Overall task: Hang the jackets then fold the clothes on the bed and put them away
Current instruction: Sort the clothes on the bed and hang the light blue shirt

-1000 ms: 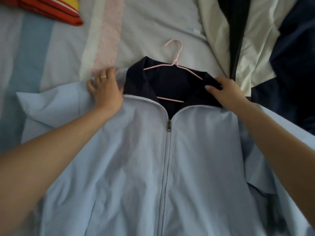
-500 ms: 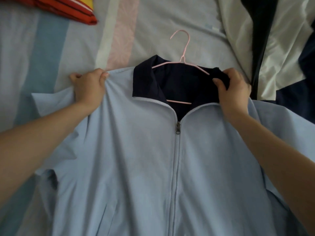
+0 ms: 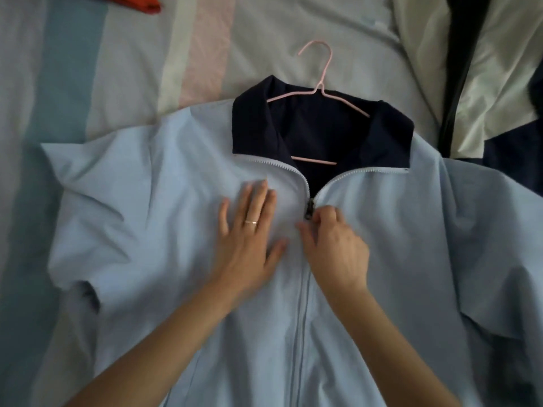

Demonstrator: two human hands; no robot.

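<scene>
A light blue jacket with a dark navy collar lies front-up on the bed, zipped most of the way. A pink wire hanger sits inside it, its hook sticking out above the collar. My left hand rests flat on the jacket's chest, fingers spread, just left of the zipper. My right hand is pinched on the zipper pull at the base of the open neck.
The bed sheet has pale blue, cream and pink stripes. A white and navy garment lies crumpled at the upper right, touching the jacket's shoulder. A red-orange cloth shows at the top left edge.
Both hands left the jacket's shoulders and came to its chest. The left now lies flat beside the zipper; the right has taken hold of the zipper pull.
</scene>
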